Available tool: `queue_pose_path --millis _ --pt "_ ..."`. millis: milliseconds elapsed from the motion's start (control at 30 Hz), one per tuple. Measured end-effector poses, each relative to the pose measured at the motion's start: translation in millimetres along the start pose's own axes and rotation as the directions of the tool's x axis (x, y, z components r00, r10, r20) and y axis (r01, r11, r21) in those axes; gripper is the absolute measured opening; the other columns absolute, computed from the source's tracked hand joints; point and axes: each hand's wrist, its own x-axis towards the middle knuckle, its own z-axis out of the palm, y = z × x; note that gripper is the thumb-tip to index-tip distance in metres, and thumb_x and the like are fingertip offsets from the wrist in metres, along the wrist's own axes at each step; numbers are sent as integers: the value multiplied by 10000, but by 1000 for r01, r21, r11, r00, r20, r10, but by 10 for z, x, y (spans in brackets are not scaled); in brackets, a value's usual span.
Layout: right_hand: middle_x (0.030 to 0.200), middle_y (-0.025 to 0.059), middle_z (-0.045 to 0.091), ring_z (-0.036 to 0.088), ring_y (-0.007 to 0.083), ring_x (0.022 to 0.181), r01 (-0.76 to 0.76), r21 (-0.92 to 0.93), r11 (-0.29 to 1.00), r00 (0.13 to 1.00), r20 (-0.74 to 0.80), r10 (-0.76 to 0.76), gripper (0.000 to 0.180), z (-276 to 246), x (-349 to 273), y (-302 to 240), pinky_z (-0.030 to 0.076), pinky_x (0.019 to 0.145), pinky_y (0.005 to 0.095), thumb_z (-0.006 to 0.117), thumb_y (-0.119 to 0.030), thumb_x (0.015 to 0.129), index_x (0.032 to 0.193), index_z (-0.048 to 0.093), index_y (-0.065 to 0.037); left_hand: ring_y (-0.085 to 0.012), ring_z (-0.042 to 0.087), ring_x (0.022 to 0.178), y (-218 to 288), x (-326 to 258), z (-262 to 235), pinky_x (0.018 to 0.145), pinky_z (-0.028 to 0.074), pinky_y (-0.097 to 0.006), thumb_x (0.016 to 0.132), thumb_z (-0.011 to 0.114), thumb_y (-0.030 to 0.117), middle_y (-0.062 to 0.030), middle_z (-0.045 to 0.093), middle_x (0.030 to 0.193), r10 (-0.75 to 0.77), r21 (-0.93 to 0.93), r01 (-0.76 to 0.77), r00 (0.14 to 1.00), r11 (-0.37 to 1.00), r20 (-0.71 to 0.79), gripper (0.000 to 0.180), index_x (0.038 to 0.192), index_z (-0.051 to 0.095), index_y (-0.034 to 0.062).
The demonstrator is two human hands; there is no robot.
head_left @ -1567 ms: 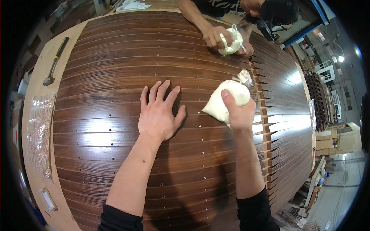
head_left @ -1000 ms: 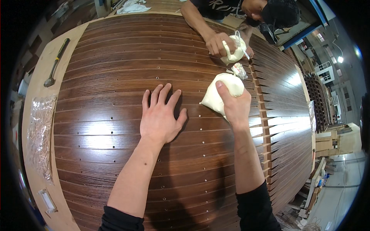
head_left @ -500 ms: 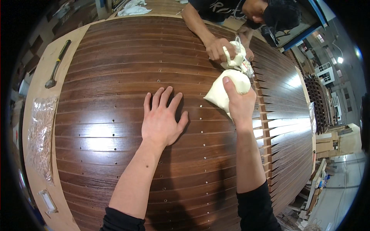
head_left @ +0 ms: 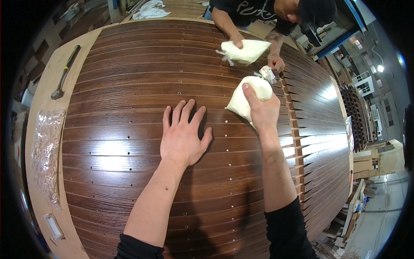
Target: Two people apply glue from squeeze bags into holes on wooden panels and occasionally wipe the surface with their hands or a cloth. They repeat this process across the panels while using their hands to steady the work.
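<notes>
the right hand (head_left: 265, 113) grips a cream bag (head_left: 239, 98) over the brown slats (head_left: 142, 86), the left hand (head_left: 183, 140) lies open on them, and white holes (head_left: 230, 164) look filled, dark holes (head_left: 128, 153) leftward not yet.

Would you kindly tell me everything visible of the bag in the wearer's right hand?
The plastic bag looks soft and bulging, filled with something pale cream. One pointed corner aims left; its bunched clear end, with reddish marks, sits at upper right. The right hand grips it, thumb on top, over the brown slatted panel. Whether it touches the panel is unclear.
</notes>
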Motion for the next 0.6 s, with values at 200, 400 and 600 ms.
queue_pose_path --millis 200,400,600 --pt "1006 106 793 737 146 893 32 -47 998 999 -4 -33 383 4 18 59 576 832 315 853 -265 871 1105 775 29 -298 347 1518 0 6 4 1294 185 -529 971 628 398 -134 460 1576 9 7 -9 1000 1000 -14 570 1474 553 139" --pt "1018 91 782 727 139 903 -9 83 996 1000 -25 11 372 -38 79 -23 575 823 312 846 -224 886 1118 756 52 -299 349 1516 -8 -4 6 1291 193 -531 966 637 394 -133 460 1574 18 6 -18 1000 1000 -19 573 1474 553 142" --pt "1024 84 788 724 133 913 64 40 997 996 -67 -61 376 71 238 18 567 836 304 845 -248 882 1121 766 32 -295 340 1523 -6 0 11 1293 188 -531 966 638 398 -131 446 1588 4 10 -4 1000 1000 0 579 1479 547 144"
